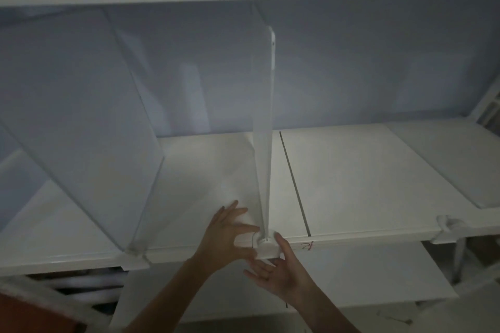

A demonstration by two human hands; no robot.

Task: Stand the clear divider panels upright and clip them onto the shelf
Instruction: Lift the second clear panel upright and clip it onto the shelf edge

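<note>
We steady an upright divider panel (263, 143) on the shelf (351, 170).
Our left hand (227, 235) spreads wide beside it; our right hand (278, 265) cups its clip (266, 246) from below.

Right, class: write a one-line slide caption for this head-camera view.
Both hands, left hand and right hand, steady the base clip of an upright clear divider panel at the shelf front edge.

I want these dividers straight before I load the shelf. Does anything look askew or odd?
Nothing clearly wrong. The middle divider panel stands upright in its clip at the shelf's front edge, with the left hand and right hand at its base. The left divider panel appears slanted, though possibly from the wide lens.
</note>
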